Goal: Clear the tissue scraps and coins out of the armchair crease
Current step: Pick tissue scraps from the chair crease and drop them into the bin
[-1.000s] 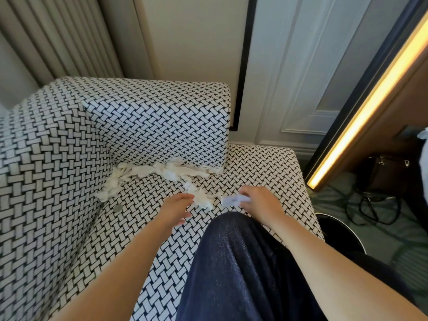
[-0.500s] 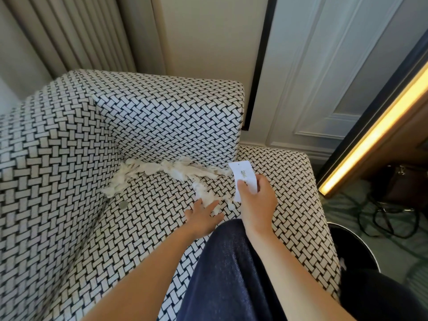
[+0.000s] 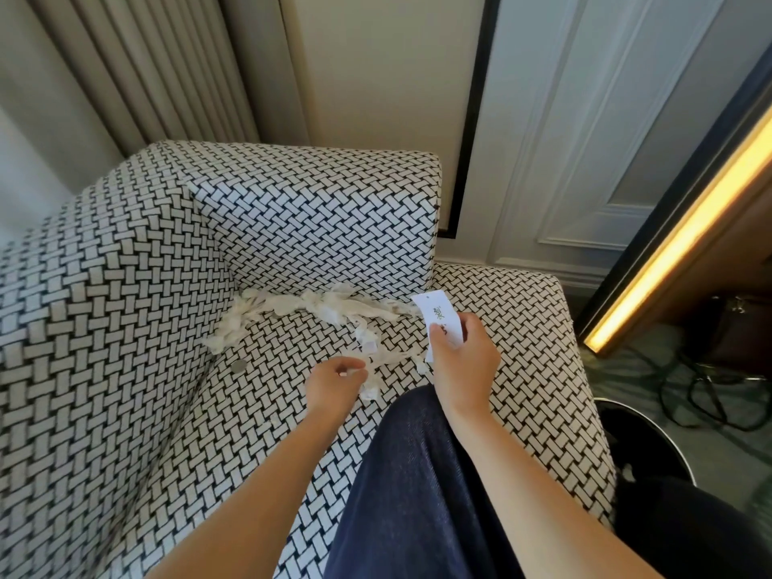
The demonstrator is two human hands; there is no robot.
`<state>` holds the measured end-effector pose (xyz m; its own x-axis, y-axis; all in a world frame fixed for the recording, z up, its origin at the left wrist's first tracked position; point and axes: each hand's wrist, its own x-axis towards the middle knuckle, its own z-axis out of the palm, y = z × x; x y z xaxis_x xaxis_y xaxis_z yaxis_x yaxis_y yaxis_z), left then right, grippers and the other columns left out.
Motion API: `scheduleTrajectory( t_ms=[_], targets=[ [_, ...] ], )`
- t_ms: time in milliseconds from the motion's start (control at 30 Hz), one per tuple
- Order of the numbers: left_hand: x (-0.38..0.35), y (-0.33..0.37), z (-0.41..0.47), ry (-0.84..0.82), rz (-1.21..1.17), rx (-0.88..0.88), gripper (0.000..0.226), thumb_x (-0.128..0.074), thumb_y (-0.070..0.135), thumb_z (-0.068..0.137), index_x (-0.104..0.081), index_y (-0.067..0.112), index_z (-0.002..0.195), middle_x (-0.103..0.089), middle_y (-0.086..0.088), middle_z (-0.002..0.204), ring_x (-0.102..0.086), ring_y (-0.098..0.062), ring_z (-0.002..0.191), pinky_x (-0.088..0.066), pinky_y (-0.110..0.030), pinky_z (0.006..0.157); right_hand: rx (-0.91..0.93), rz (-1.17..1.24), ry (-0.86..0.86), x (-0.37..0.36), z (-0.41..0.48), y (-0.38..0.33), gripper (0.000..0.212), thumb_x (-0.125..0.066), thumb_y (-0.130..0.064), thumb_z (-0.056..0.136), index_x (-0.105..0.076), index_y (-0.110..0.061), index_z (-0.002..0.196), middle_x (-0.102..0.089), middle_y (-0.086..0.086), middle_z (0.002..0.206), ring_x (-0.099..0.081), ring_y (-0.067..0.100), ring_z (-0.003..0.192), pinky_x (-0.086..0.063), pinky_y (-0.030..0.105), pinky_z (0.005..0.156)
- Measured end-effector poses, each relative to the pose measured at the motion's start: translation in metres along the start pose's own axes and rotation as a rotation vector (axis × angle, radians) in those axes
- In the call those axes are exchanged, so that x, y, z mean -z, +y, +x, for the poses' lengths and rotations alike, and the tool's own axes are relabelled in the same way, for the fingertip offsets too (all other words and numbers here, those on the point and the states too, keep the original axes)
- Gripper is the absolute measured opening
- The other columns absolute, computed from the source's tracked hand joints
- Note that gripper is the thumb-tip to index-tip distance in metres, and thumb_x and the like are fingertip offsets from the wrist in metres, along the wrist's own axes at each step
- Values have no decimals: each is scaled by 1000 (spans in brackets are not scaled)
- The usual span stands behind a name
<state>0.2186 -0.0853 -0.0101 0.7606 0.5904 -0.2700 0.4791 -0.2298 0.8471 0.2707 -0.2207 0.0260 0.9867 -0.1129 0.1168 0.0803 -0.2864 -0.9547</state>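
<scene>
White tissue scraps (image 3: 309, 307) lie strung along the crease where the armchair (image 3: 125, 328) back meets the seat, with more scraps trailing toward me. A small round coin (image 3: 238, 366) lies on the seat near the left crease. My left hand (image 3: 334, 382) pinches a tissue scrap (image 3: 369, 388) on the seat, fingers curled. My right hand (image 3: 463, 361) holds a white paper packet (image 3: 440, 319) with green print upright above the seat. My knee in dark trousers rests on the seat between my arms.
The chair's arm rises at the left and its back ahead. A curtain hangs at the back left. A lit wall strip (image 3: 685, 244) runs at the right, with a dark bag (image 3: 735, 332), cables and a round black bin (image 3: 643, 445) on the floor.
My right hand has raised the white packet from flat near the seat to upright. My left hand has curled its fingers onto a scrap on the seat.
</scene>
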Motion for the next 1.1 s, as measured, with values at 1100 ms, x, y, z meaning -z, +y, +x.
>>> scheduleTrajectory(
  t_ms=[1100],
  targets=[
    [-245,152,-103,-756,-237,193,37,-51,11,95,-50,19,131,-58,-5,120,-60,-18,105,-52,-28,84,-392,22,672,262,35,154,9,-56,-17,91,-57,-9,87,-57,-4,78,-54,20,79,-40,32,70]
  ],
)
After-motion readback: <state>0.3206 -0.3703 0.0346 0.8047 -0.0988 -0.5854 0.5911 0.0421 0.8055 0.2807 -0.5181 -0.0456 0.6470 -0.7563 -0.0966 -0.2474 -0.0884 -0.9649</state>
